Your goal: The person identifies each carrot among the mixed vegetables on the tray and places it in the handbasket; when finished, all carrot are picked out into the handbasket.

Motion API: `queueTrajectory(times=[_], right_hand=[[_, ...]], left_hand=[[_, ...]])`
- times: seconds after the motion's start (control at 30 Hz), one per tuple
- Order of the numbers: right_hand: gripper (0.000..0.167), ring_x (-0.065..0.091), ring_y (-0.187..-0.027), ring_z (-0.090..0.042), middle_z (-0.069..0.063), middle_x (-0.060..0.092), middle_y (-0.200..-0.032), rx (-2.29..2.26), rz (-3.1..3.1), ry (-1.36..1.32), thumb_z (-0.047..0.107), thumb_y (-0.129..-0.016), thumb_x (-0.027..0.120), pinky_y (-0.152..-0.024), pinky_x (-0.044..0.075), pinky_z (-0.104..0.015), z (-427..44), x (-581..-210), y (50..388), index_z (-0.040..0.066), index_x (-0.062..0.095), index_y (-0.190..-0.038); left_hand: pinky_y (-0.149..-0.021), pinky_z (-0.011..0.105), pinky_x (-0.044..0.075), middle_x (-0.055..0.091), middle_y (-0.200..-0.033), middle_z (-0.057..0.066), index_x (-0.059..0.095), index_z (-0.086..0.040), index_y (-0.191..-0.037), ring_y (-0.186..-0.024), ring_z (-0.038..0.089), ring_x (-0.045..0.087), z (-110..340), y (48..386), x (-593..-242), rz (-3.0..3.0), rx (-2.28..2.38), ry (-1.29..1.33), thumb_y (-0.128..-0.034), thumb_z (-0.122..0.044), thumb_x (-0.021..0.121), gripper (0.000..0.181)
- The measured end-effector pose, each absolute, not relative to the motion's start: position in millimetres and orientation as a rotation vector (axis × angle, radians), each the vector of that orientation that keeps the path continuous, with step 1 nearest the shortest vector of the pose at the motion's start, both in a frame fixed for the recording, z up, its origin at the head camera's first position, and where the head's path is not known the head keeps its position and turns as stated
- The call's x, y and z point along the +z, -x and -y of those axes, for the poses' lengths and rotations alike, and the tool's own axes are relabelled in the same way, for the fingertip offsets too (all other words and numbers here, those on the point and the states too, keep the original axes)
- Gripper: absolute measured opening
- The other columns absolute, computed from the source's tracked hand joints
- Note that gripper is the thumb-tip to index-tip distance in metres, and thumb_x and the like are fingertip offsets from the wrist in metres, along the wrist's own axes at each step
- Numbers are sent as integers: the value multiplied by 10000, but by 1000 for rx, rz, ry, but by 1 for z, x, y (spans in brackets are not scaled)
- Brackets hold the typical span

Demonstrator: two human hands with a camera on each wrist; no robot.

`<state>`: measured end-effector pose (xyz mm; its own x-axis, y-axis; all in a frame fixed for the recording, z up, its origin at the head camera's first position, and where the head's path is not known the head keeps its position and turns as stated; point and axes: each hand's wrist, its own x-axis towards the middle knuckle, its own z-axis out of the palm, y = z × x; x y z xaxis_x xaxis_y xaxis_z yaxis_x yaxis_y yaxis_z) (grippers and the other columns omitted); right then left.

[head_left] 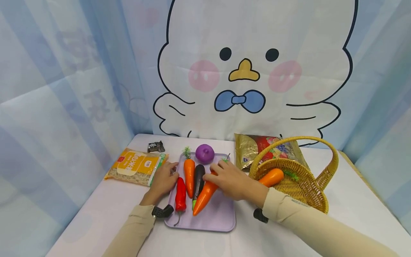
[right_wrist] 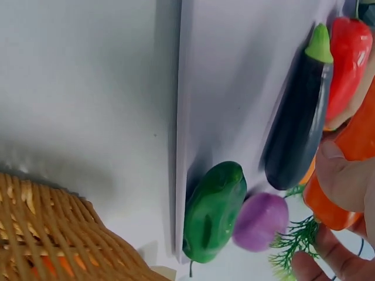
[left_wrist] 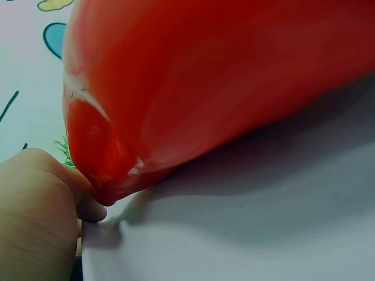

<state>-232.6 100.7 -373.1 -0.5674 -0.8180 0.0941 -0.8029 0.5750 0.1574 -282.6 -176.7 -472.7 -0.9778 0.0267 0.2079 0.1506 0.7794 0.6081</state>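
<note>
My right hand (head_left: 233,180) grips a large orange carrot (head_left: 204,198) by its leafy end, tilted over the lilac tray (head_left: 218,222). The right wrist view shows the thumb and fingers around that carrot (right_wrist: 351,140). My left hand (head_left: 163,180) rests at the tray's left rim, fingers loosely bent, beside a red pepper (head_left: 181,194). A second carrot (head_left: 189,175), a dark eggplant (head_left: 198,178) and a purple onion (head_left: 204,154) are on the tray. A green pepper (right_wrist: 214,213) lies by its rim, mostly hidden behind my right hand in the head view.
Right of the tray stands a wicker basket (head_left: 316,192) with a raised handle and a carrot (head_left: 272,177) inside. Behind it lies a gold and red packet (head_left: 252,150). On the left are a yellow bag (head_left: 135,166) and a small dark packet (head_left: 156,146).
</note>
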Motion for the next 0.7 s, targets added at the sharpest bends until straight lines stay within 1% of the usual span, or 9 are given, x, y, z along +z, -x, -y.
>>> queueTrajectory(times=[0.2, 0.37, 0.47, 0.6, 0.7], right_hand=[[501, 488, -1023, -257, -45, 551, -1219, -188, 2631, -1369, 243, -879, 783, -822, 429, -415, -107, -369, 221, 325, 600, -1338], [533, 487, -1007, -256, -41, 550, -1228, -236, 2619, -1360, 238, -857, 801, -771, 388, -376, -110, -361, 213, 338, 589, -1335], [575, 485, -1012, -256, -44, 545, -1235, -257, 2621, -1366, 218, -834, 821, -794, 401, -364, -114, -356, 209, 335, 578, -1342], [586, 464, -955, -239, -46, 547, -1210, -260, 2595, -1395, 204, -811, 839, -817, 413, -352, -122, -353, 203, 318, 583, -1326], [572, 445, -899, -224, -47, 546, -1168, -256, 2557, -1422, 195, -799, 845, -801, 417, -339, -127, -351, 198, 297, 596, -1304]], left_hand=[[-798, 392, 511, 635, -998, 78, 643, -37, -1347, -875, 229, 564, 176, 282, -472, 2783, -976, 147, -896, -130, 611, 462], [-770, 353, 496, 640, -1031, 77, 640, -41, -1353, -857, 211, 547, 176, 283, -475, 2788, -979, 137, -907, -139, 611, 457], [-749, 338, 478, 641, -1039, 79, 640, -35, -1353, -832, 206, 534, 177, 283, -475, 2784, -986, 137, -907, -132, 613, 457], [-782, 356, 497, 638, -1037, 81, 642, -44, -1353, -858, 217, 545, 176, 283, -474, 2794, -993, 121, -908, -136, 614, 456], [-811, 380, 513, 639, -1041, 83, 641, -47, -1353, -886, 227, 556, 176, 283, -473, 2799, -994, 118, -907, -136, 614, 456]])
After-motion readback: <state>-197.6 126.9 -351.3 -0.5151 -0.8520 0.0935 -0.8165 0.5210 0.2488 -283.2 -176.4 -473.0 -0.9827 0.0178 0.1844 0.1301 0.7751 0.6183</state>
